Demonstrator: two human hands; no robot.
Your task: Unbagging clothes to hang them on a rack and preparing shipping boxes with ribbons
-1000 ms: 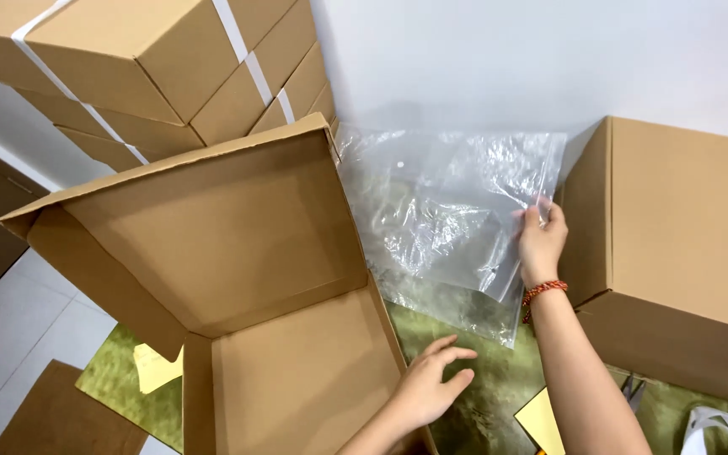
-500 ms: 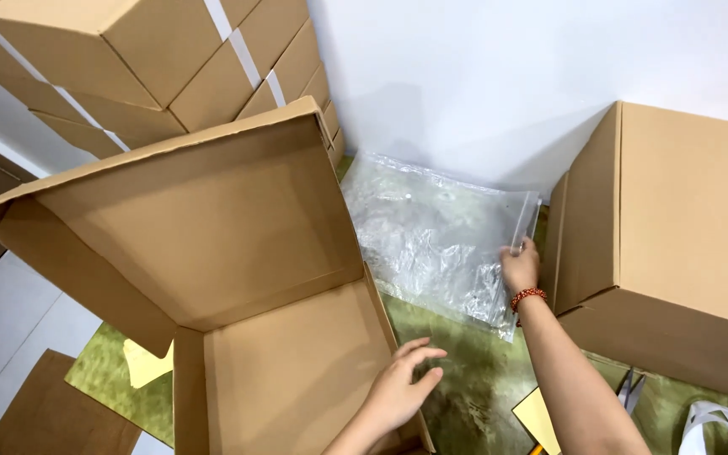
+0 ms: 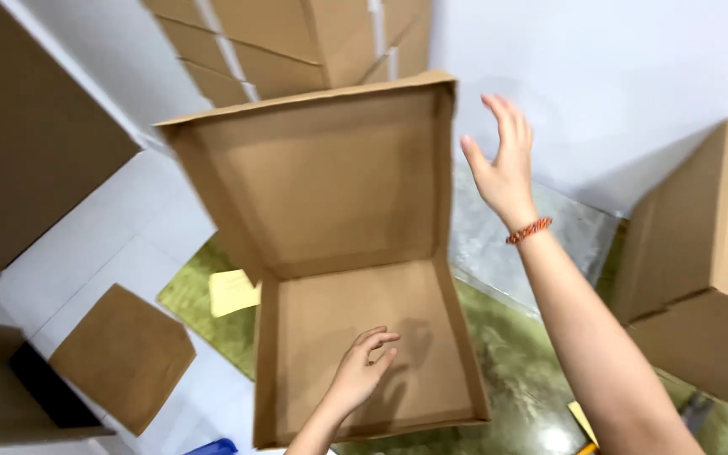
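An open flat box [image 3: 355,278] lies on the green surface [image 3: 507,371], its lid standing up and tilted back toward the stacked cartons [image 3: 297,42] behind it. The box is erected and its side walls are folded up; the tray appears empty, so it seems formed but not yet filled or shut. The left hand [image 3: 362,371] rests palm down on the tray floor, fingers [image 3: 378,339] spread loosely and gripping nothing. The right hand [image 3: 503,164] is raised in the air just beside the lid's right edge, fingers [image 3: 503,114] open and extended, also holding nothing; whether it touches the lid edge cannot be told. A red bracelet [image 3: 529,230] circles the right wrist.

Behind the right forearm a clear plastic bag [image 3: 499,253] lies flat on the surface, just to the right of the box and apart from both hands; whether it holds anything cannot be made out. A large closed carton [image 3: 701,253] stands at the right, cut off by the frame. A yellow slip [image 3: 233,291] lies on the surface at the box's left, partly covered by the lid. A flat cardboard piece [image 3: 124,358] sits on the white floor at lower left.

Hidden or unclear: the front wall of the tray is largely out of view at the bottom edge; a blue object [image 3: 212,446] is cut off there and cannot be identified; small items at lower right behind the right arm are too partial to name.
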